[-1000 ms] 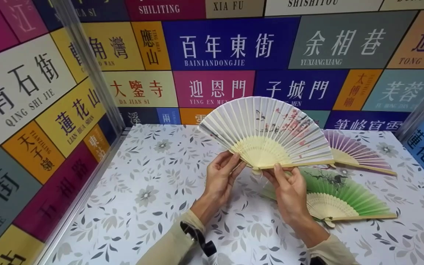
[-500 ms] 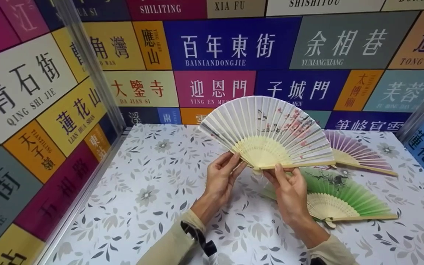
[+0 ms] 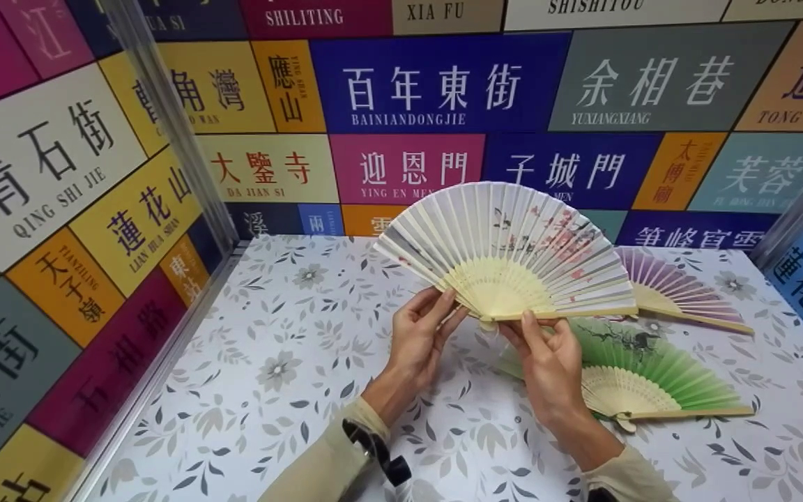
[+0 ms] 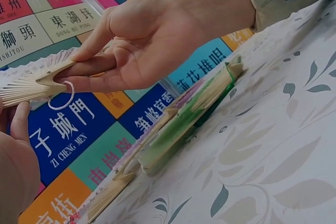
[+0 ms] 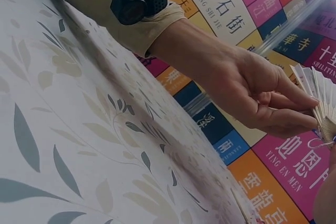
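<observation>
An open folding fan [image 3: 506,244], white with red blossoms and pale slatted ribs, is held up above the table, its leaf spread upward. My left hand [image 3: 419,338] pinches its left end stick between thumb and fingers. Thumb and fingers of my right hand [image 3: 551,366] grip the lower stick, just right of the pivot. A thin white cord loop [image 4: 63,98] hangs by the pivot in the left wrist view. Behind the right hand, a green folding fan [image 3: 694,373] lies spread on the table, partly hidden by that hand. A purple folding fan [image 3: 680,289] lies farther back, partly covered by the held one.
A white cloth with grey leaves and flowers [image 3: 283,369] covers the table. Walls of coloured sign panels [image 3: 436,84] rise at the back and both sides, with clear corner strips [image 3: 178,132]. A black strap [image 3: 373,446] circles the left sleeve.
</observation>
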Action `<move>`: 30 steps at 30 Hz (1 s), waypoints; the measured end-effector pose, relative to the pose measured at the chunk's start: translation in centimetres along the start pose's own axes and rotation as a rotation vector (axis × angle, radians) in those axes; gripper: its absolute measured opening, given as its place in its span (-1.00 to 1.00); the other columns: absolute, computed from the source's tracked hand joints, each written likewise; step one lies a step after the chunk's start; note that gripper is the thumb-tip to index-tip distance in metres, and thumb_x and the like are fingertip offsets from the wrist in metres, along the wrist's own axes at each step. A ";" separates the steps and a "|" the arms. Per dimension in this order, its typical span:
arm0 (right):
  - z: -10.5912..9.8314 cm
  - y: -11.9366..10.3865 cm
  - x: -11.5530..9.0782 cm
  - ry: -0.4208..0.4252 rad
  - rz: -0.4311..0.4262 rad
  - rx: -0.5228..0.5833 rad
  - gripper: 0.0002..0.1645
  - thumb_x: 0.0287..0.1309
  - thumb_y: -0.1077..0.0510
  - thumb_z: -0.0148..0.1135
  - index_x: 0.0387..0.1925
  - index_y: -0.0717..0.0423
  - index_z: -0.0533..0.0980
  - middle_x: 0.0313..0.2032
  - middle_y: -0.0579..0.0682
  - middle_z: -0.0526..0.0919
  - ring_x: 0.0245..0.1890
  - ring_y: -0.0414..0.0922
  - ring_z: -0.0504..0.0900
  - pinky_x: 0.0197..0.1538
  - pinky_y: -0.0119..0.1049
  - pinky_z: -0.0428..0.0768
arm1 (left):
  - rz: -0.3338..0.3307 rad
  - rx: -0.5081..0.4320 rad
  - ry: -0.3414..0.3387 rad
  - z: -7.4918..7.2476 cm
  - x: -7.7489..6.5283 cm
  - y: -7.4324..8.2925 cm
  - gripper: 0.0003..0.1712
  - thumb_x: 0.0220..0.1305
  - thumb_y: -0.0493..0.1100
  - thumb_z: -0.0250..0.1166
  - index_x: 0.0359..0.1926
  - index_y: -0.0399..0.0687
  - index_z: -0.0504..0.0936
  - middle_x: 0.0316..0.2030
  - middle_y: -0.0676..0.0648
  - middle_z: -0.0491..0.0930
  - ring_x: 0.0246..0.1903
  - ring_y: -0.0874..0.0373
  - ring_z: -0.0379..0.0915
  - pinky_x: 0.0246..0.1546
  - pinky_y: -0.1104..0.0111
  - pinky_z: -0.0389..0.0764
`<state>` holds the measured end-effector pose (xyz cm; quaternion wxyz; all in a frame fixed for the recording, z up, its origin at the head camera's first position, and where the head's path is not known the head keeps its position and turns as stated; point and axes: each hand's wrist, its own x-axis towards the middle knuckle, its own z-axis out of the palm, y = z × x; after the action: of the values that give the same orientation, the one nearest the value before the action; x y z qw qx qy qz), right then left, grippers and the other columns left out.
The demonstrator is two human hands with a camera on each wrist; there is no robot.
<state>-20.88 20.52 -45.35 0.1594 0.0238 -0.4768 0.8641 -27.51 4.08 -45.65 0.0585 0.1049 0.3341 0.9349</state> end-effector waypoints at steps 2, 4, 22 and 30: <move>0.0 0.0 0.0 -0.007 0.004 0.002 -0.52 0.45 0.18 0.10 0.27 0.26 0.23 0.08 0.10 0.65 0.09 -0.05 0.69 0.35 -0.15 0.58 | 0.008 0.004 0.005 0.0 0.0 0.0 -0.62 0.31 -0.33 0.34 0.09 -0.45 0.55 -0.02 -0.26 0.63 0.00 -0.06 0.66 0.19 0.10 0.66; 0.0 0.0 -0.1 -0.018 0.008 0.008 -0.49 0.45 0.19 0.10 0.29 0.26 0.22 0.08 0.12 0.64 0.10 -0.03 0.69 0.36 -0.13 0.58 | 0.014 0.008 0.012 0.0 0.0 0.0 -0.63 0.32 -0.33 0.33 0.09 -0.44 0.55 -0.01 -0.27 0.62 -0.01 -0.05 0.66 0.18 0.11 0.66; -0.3 0.1 -0.2 -0.051 0.030 -0.004 -0.47 0.48 0.10 0.08 0.27 0.34 0.23 0.05 0.23 0.69 0.12 0.03 0.68 0.35 -0.10 0.58 | 0.040 -0.017 0.119 0.0 0.2 0.2 -0.60 0.26 -0.37 0.38 0.08 -0.46 0.54 -0.04 -0.29 0.62 -0.04 -0.06 0.68 0.14 0.13 0.69; -0.3 0.4 -0.4 -0.054 0.055 -0.040 -0.50 0.48 0.04 0.09 0.19 0.35 0.31 -0.02 0.21 0.74 -0.01 0.00 0.73 0.28 -0.12 0.65 | 0.060 -0.014 0.146 0.0 0.5 0.7 -0.62 0.26 -0.36 0.38 0.05 -0.43 0.52 -0.09 -0.23 0.59 -0.03 -0.07 0.65 0.16 0.13 0.68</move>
<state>-20.60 20.52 -45.92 0.1230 0.0309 -0.4984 0.8576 -27.98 3.67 -45.12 0.0067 0.0459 0.3275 0.9437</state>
